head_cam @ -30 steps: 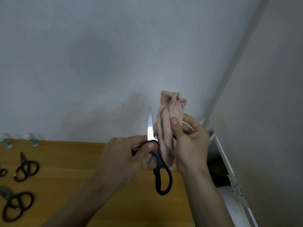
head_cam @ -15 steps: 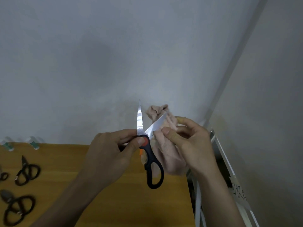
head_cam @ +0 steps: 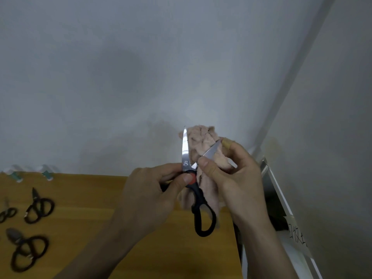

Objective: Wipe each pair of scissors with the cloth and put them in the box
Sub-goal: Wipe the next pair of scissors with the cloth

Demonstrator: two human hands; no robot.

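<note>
Black-handled kitchen scissors [head_cam: 186, 156] with a red pivot are held up above the table, blades spread apart. My left hand [head_cam: 149, 194] grips them at the pivot and upper handle, thumb on the red disc. The serrated blade points up; the other blade slants right into a pink cloth [head_cam: 203, 143]. My right hand [head_cam: 233, 178] holds that cloth bunched around the slanted blade, thumb pressing near its base. Part of the cloth hangs down behind the lower handle loop. A white box [head_cam: 281, 200] stands partly in view at the right, beside the table.
On the wooden table [head_cam: 84, 208], several black scissors lie at the left: one pair [head_cam: 39, 206], a larger pair [head_cam: 26, 250], and a small pair [head_cam: 7, 213] at the edge. Two small green-and-white objects [head_cam: 47, 174] sit by the wall. A handwritten label [head_cam: 298, 236] is on the box.
The scissors' blades went from closed to spread apart. My right hand slid the cloth along the slanted blade, and the cloth now rises higher behind both blades.
</note>
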